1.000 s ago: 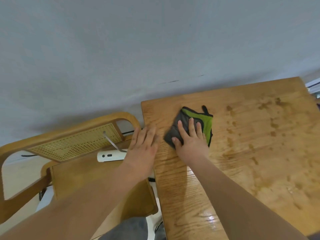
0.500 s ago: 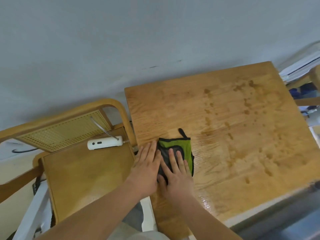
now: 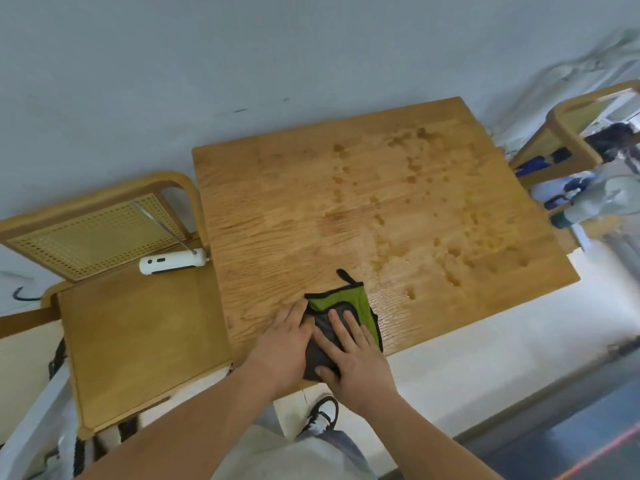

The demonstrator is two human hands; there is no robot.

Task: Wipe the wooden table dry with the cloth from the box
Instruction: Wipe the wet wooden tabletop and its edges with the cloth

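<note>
I can't see most of the cloth's (image 3: 356, 301) grey part under the left hand (image 3: 284, 344) and right hand (image 3: 356, 362). The clutter (image 3: 606, 192) beside the far chair (image 3: 568, 140) is too blurred to name, and the picture's edge cuts that chair off.

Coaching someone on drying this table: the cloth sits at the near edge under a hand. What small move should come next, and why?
Probably slide the cloth rightward and away under the flat right hand, toward the nearest droplets. The wooden table shows dark wet spots across its middle and right, none on its left. The left hand rests at the cloth's edge.
</note>
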